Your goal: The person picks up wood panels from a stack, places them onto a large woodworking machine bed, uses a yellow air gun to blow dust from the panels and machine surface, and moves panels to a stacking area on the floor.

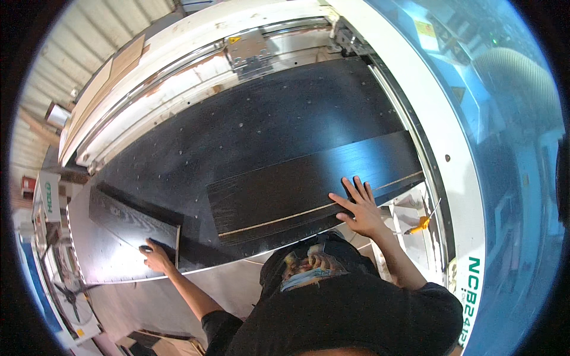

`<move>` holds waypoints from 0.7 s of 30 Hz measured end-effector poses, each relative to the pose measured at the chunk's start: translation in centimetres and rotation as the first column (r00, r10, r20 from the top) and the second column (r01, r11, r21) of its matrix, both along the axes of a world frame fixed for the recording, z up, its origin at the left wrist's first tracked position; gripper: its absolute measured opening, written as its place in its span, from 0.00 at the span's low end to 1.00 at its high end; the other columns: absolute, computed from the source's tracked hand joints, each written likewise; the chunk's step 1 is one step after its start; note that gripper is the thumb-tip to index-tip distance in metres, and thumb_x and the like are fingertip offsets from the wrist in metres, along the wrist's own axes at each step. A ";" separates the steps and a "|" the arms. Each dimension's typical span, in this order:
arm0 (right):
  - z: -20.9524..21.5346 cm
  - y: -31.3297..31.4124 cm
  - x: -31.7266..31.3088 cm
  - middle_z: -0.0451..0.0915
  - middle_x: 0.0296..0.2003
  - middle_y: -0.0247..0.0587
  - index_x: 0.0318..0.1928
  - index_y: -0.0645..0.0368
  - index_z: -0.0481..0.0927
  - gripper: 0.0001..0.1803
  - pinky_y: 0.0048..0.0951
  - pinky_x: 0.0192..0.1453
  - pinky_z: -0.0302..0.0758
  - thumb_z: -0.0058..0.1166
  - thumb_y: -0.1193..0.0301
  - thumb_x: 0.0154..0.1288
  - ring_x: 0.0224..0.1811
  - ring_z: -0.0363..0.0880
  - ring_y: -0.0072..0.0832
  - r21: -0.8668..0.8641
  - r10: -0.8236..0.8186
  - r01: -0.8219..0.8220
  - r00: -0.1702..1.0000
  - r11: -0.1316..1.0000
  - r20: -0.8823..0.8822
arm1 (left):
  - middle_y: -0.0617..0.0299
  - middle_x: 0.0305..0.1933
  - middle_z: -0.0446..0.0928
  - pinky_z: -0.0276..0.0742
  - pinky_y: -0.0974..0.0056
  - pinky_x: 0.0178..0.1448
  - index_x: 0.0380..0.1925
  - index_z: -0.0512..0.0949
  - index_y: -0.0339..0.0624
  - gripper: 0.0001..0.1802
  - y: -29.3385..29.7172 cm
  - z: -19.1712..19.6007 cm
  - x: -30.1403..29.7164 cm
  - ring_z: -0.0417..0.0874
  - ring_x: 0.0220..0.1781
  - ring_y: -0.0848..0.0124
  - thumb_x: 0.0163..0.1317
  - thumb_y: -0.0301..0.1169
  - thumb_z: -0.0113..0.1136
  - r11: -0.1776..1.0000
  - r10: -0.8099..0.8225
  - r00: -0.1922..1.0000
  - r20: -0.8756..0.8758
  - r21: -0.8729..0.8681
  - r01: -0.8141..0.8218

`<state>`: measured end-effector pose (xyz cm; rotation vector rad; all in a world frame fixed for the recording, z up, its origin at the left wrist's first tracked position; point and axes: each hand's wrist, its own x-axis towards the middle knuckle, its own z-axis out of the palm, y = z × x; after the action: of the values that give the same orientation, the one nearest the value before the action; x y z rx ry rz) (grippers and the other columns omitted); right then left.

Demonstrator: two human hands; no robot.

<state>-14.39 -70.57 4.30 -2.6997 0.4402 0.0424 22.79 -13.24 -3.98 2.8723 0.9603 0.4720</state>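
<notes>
A long dark wood-grain board (279, 190) lies on the black machine bed (237, 130), a pale strip running along its near side. My right hand (359, 210) rests on the board's near right part, fingers spread, with nothing in it. Farther left, a smaller dark board (133, 219) with a pale end edge lies at an angle, partly washed out by glare. My left hand (157, 257) is over this smaller board, its fingers curled around a small black spot. Whether that spot is an object or a shadow is unclear.
A white gantry beam with a metal carriage (248, 48) spans the far side of the bed. A metal rail (398, 107) and a blue clear cover (504, 148) line the right. A yellow-handled tool (420, 225) hangs near the right front. Sheets (110, 77) lean far left.
</notes>
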 end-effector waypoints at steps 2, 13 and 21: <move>-0.8 0.2 0.0 0.49 0.82 0.37 0.71 0.23 0.72 0.28 0.61 0.83 0.37 0.57 0.54 0.71 0.84 0.39 0.48 0.000 -0.025 0.025 0.999 1.000 0.041 | 0.32 0.48 0.78 0.78 0.40 0.51 0.72 0.68 0.61 0.42 -0.3 0.2 0.2 0.83 0.51 0.40 0.68 0.72 0.39 1.000 0.018 1.000 -0.014 -0.004 -0.018; -3.5 -7.2 12.8 0.57 0.79 0.39 0.70 0.27 0.73 0.26 0.58 0.83 0.41 0.54 0.53 0.74 0.82 0.49 0.49 -0.063 -0.057 0.075 0.965 0.995 0.256 | 0.35 0.70 0.69 0.62 0.44 0.75 0.68 0.72 0.43 0.32 -26.1 5.8 3.1 0.67 0.72 0.40 0.67 0.44 0.65 0.123 -0.956 0.159 0.247 -0.156 0.980; -7.8 -18.5 22.7 0.51 0.81 0.39 0.74 0.19 0.64 0.32 0.65 0.82 0.42 0.54 0.45 0.72 0.83 0.42 0.51 -0.157 -0.135 0.153 0.984 0.976 0.118 | 0.36 0.83 0.45 0.48 0.35 0.80 0.74 0.67 0.67 0.39 -36.4 4.1 5.7 0.47 0.84 0.43 0.63 0.54 0.67 0.090 -0.990 0.047 -0.134 -0.341 0.936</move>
<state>8.28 -89.12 -3.52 -2.8060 0.6310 -0.1860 28.46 -49.65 0.15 2.5973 -1.0987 -0.2799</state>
